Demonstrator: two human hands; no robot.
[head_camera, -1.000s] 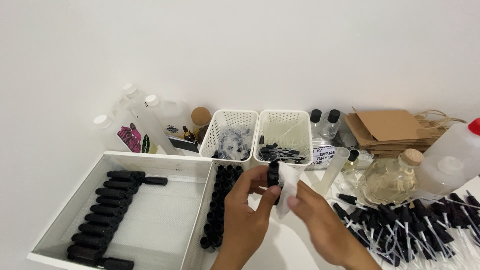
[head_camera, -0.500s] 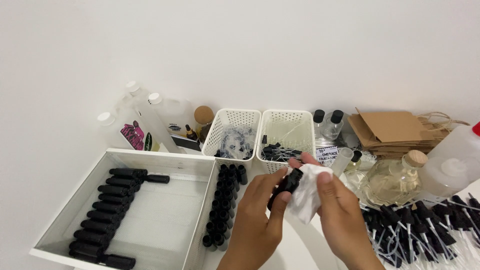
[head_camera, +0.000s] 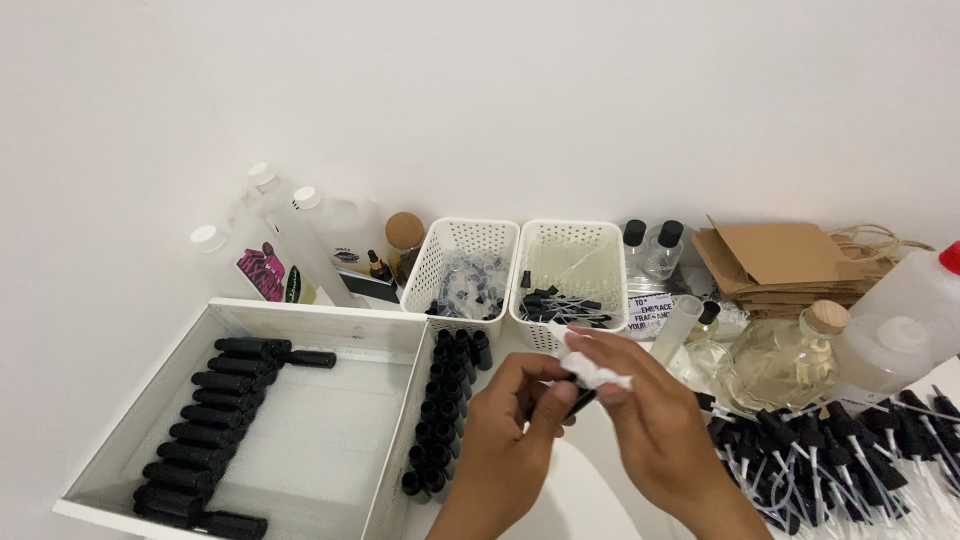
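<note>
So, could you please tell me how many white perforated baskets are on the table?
2: the left basket holds clear bits, and the right basket, touching it, holds black-capped droppers. Both stand behind the hands, beside the white tray.

bright, even light, soft shadows; moving hands perhaps slightly blurred.

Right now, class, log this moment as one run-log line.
left hand: holds small black bottle | right hand: presses white cloth on bottle | left: white tray of black bottles | right: black pump sprayers
</note>
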